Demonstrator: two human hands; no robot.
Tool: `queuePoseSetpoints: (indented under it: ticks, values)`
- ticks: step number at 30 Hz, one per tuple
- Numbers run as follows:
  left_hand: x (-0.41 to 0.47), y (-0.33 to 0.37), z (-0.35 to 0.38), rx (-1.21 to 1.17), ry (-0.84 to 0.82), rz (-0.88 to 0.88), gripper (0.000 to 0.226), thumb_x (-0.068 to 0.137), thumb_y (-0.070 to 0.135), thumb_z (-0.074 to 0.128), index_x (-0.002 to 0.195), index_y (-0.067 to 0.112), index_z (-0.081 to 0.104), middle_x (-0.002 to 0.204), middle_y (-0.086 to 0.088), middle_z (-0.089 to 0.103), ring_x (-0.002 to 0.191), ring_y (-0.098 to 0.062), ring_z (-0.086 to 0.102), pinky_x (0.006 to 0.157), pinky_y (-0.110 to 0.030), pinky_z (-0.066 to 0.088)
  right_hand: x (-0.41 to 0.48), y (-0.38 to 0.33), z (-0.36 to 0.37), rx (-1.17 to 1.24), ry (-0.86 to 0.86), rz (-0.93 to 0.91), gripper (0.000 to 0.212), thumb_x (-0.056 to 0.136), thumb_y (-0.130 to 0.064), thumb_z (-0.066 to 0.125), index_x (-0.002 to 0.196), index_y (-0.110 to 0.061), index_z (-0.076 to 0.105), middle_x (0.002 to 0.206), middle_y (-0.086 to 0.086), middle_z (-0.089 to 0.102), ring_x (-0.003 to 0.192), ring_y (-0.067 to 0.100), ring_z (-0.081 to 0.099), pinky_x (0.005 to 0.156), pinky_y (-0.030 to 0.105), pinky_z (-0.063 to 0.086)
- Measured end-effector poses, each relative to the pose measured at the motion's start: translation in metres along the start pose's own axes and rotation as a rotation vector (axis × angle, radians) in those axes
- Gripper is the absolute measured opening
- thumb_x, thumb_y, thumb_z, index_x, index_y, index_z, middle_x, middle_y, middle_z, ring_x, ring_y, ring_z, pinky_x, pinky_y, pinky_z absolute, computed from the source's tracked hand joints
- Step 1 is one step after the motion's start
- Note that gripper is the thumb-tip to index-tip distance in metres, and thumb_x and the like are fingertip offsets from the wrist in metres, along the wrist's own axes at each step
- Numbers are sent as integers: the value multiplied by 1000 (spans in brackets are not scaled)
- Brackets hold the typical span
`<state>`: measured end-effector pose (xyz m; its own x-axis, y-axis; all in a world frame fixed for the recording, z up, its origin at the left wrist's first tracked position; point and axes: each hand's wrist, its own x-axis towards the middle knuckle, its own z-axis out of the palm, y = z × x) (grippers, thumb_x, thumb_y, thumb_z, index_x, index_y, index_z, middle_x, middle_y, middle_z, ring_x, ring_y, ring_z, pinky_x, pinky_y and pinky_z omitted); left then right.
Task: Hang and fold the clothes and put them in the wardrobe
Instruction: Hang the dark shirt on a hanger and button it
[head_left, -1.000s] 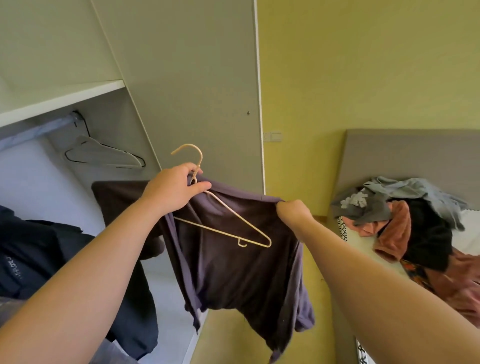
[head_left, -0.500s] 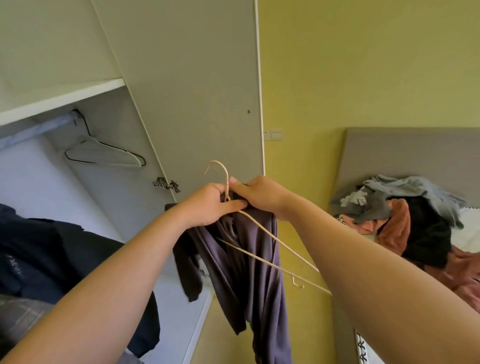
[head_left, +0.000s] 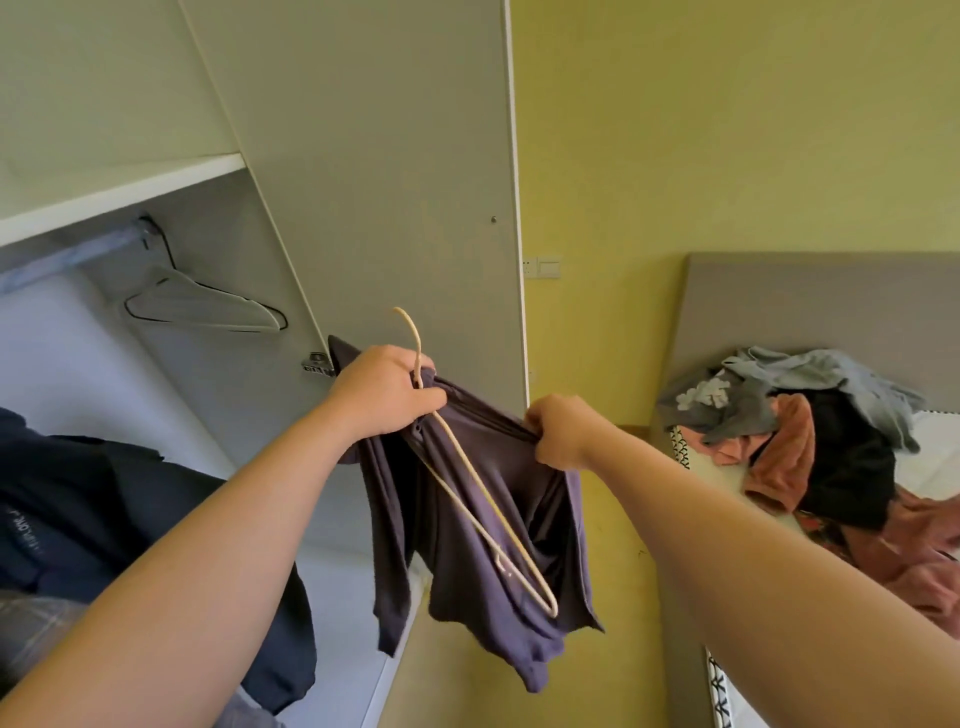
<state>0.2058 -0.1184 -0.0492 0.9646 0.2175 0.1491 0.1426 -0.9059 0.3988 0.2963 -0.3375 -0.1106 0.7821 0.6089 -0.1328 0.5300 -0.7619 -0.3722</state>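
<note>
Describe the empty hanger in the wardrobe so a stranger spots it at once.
Look in the open wardrobe, under the shelf, to the right end of the rail. A hanger hooks there, pale with a dark edge. It carries nothing; the cream hanger is in the left hand against the purple shirt.

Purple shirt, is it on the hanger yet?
Not yet. The hanger hangs outside the purple shirt; left hand grips both, right hand pinches the fabric.
</note>
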Motion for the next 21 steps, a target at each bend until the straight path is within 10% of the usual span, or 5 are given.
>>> queuePoseSetpoints:
  ticks: [5,10,17,21]
  values:
    - [5,-13,-4,-65,197,-156,16,70,39,72,71,24,68,62,32,56,72,-9,61,68,-26,45,-5,33,20,39,41,236,23,81,-6,47,95,-9,65,91,12,63,80,33,59,64,30,45]
    - [0,-14,1,97,337,-196,31,77,44,69,64,20,56,59,9,61,62,-19,57,52,-25,36,4,36,12,495,221,344,10,92,-12,49,93,-11,59,85,7,59,80,29,55,56,26,36]
    - [-1,-1,21,113,427,-294,31,92,44,56,69,24,50,65,2,56,67,-26,54,56,-30,37,6,-4,-16,586,317,308,38,96,-41,48,85,-6,62,75,5,58,75,28,56,65,28,38]
    - [0,6,34,105,479,-341,30,95,44,53,74,23,51,62,5,46,69,-28,49,62,-35,37,-6,-38,-33,1072,261,249,30,92,-36,58,92,-8,69,87,10,72,79,28,68,70,34,53]
